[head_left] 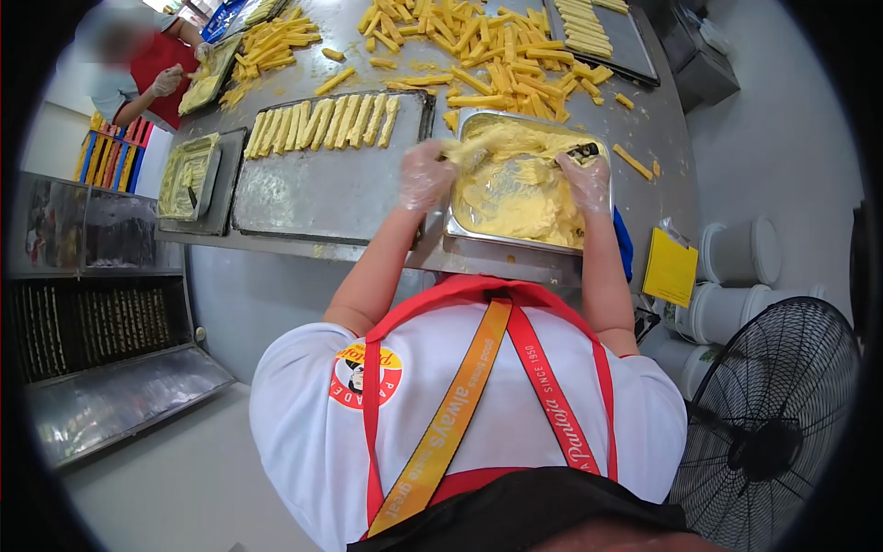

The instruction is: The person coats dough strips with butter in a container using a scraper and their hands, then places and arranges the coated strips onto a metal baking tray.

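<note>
Pan: one metal pan (515,243), at the table's near edge between the two hands; yellow spread (520,198) coats its floor and walls.
Left hand: one, in a clear glove (427,175), at the pan's left rim, fingers curled around a pale long piece (475,147) that reaches over the spread — too blurred to name.
Right hand: one, gloved alike (586,181), over the pan's right side, fingers closed around a dark-handled tool (582,151); its far end cannot be made out.
Coated sticks: about twelve (322,124), in one row along the far side of the front tray (313,201), left of the pan.
Bare sticks: two heaps on the table (670,124) — a large one (506,55) beyond the pan, a smaller one (280,41) to its left, too jumbled to count; one loose stick (633,162) right of the pan.
Smaller pan: one (213,175), far left, smeared with spread.
Co-worker: one person (156,69) at upper left, two gloved hands at a tray (213,81).
Fan: one (765,449), lower right.
</note>
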